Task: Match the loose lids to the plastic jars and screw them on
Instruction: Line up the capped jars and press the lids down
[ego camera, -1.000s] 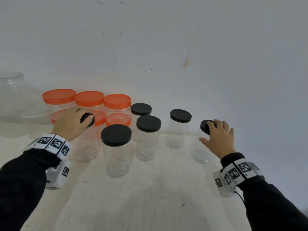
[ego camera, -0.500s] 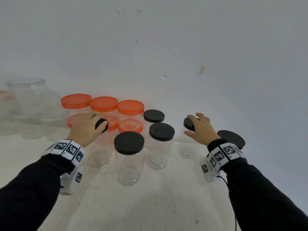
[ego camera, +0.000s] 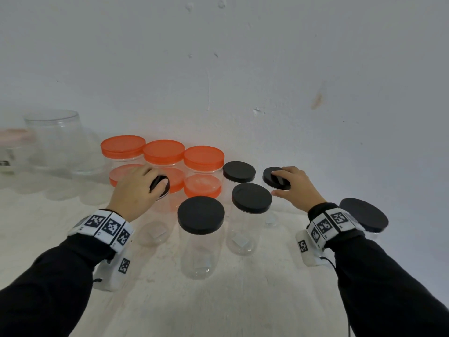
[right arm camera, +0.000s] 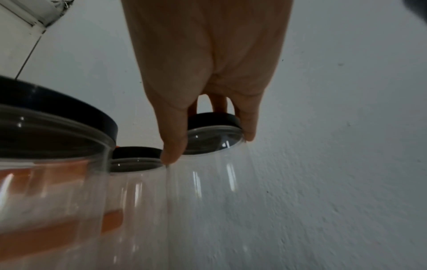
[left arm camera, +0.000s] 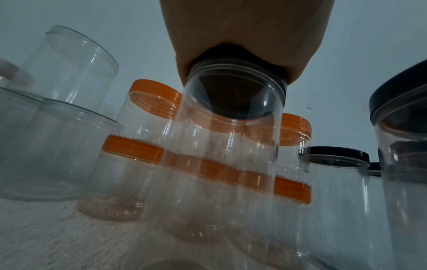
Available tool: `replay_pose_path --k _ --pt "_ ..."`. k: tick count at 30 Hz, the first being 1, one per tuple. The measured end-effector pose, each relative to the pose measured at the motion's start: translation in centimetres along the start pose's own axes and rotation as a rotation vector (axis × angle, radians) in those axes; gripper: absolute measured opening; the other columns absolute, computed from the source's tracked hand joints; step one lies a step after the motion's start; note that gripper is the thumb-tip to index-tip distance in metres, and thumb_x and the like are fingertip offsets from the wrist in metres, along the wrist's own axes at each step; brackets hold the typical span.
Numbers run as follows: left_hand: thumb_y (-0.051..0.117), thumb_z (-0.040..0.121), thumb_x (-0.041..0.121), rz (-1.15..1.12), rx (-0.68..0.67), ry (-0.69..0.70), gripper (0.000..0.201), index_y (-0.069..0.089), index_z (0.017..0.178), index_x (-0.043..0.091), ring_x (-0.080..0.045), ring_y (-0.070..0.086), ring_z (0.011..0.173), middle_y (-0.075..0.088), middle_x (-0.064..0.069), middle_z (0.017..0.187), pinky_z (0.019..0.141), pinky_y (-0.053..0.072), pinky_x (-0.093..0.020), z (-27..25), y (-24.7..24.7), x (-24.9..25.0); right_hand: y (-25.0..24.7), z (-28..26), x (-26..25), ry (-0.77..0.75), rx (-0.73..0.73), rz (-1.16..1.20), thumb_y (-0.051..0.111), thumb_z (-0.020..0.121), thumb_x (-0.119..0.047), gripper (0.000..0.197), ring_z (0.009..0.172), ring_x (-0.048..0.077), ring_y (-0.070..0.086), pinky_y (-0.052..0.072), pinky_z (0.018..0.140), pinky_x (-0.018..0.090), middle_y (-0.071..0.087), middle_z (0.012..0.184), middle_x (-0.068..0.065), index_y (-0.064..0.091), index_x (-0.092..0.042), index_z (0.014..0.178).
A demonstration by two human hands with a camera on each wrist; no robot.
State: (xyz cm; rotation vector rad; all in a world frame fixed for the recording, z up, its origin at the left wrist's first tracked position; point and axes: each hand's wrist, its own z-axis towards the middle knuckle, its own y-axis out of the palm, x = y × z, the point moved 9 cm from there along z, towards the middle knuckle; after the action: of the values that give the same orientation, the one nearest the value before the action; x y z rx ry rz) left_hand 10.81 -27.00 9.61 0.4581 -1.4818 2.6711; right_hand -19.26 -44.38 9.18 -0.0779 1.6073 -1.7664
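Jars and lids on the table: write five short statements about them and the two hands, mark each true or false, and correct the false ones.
1. The left hand grips a black lid on a clear jar. True.
2. The right hand grips an orange lid. False: its lid is black.
3. Six orange lids are in view. True.
4. The clear tub at far left wears a black lid. False: it stands open.
5. The right hand's jar lies on its side. False: it stands upright.
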Motion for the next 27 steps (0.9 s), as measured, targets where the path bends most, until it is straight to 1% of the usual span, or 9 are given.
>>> replay_pose_path --k 2,5,8,16,20,22,24,26,27 --pt "0.025 0.083 0.050 0.005 0.004 0.007 0.059 0.064 0.101 0.011 -0.024 0.055 0.090 0.063 -0.004 0.098 0.074 0.041 -0.034 0.0 -0.1 0.1 0.3 0.4 -0.4 -0.027 0.000 0.002 0.069 0.083 -0.020 0.053 0.128 0.026 0.030 0.027 0.104 0.029 0.040 0.138 0.009 0.050 -0.016 0.133" --pt "0.026 0.083 0.050 0.008 0.008 0.006 0.057 0.064 0.101 0.011 -0.024 0.056 0.089 0.063 -0.004 0.098 0.073 0.043 -0.036 0.0 -0.1 0.2 0.5 0.9 -0.8 -0.053 0.006 0.010 0.068 0.083 -0.019 0.052 0.128 0.026 0.032 0.027 0.103 0.028 0.041 0.138 0.010 0.050 -0.016 0.133" --pt "0.026 0.083 0.050 0.009 0.016 0.010 0.057 0.064 0.102 0.011 -0.024 0.056 0.090 0.063 -0.004 0.098 0.073 0.043 -0.035 0.0 -0.1 0.2 0.7 1.3 -1.0 -0.072 0.003 0.001 0.067 0.084 -0.017 0.051 0.128 0.027 0.032 0.026 0.101 0.024 0.041 0.137 0.010 0.051 -0.016 0.132" --pt "0.026 0.083 0.050 0.007 0.037 0.020 0.058 0.064 0.102 0.010 -0.025 0.056 0.091 0.063 -0.005 0.099 0.074 0.042 -0.035 0.0 -0.1 0.1 0.8 1.4 -1.2 -0.100 -0.001 -0.024 0.067 0.084 -0.015 0.050 0.126 0.027 0.034 0.025 0.097 0.022 0.042 0.136 0.009 0.051 -0.016 0.132" --pt "0.026 0.083 0.050 0.004 0.046 0.024 0.059 0.064 0.102 0.010 -0.025 0.056 0.091 0.064 -0.005 0.099 0.074 0.040 -0.034 0.0 -0.2 0.2 0.7 1.2 -1.5 -0.101 -0.016 -0.039 0.064 0.087 -0.018 0.050 0.127 0.026 0.034 0.024 0.098 0.021 0.041 0.139 0.010 0.049 -0.017 0.134" --pt "0.025 0.083 0.050 0.008 0.046 0.025 0.059 0.064 0.102 0.010 -0.025 0.056 0.091 0.064 -0.005 0.099 0.074 0.041 -0.034 0.0 -0.1 0.3 0.6 1.1 -1.7 -0.098 -0.055 -0.072 0.062 0.088 -0.021 0.051 0.130 0.025 0.033 0.024 0.101 0.022 0.039 0.142 0.010 0.046 -0.017 0.137" --pt "0.025 0.083 0.050 0.012 0.046 0.024 0.060 0.064 0.102 0.010 -0.025 0.056 0.091 0.064 -0.005 0.099 0.073 0.041 -0.035 0.0 -0.2 0.3 0.5 0.9 -1.8 -0.088 -0.090 -0.100 0.062 0.089 -0.023 0.054 0.134 0.025 0.029 0.022 0.107 0.028 0.035 0.146 0.010 0.043 -0.017 0.139" --pt "0.025 0.083 0.050 0.015 0.048 0.025 0.060 0.065 0.102 0.010 -0.026 0.056 0.090 0.064 -0.005 0.098 0.071 0.042 -0.035 0.0 -0.3 0.4 -0.5 0.6 -2.3 -0.096 -0.049 -0.072 0.060 0.090 -0.025 0.050 0.135 0.025 0.027 0.023 0.108 0.030 0.035 0.147 0.009 0.045 -0.017 0.137" --pt "0.025 0.083 0.050 0.015 0.044 0.024 0.060 0.065 0.102 0.010 -0.026 0.056 0.090 0.064 -0.005 0.098 0.072 0.042 -0.036 0.0 -0.3 0.4 -1.1 0.2 -2.9 -0.117 -0.005 -0.050 0.059 0.091 -0.025 0.046 0.133 0.024 0.030 0.024 0.105 0.029 0.038 0.145 0.008 0.047 -0.017 0.134"
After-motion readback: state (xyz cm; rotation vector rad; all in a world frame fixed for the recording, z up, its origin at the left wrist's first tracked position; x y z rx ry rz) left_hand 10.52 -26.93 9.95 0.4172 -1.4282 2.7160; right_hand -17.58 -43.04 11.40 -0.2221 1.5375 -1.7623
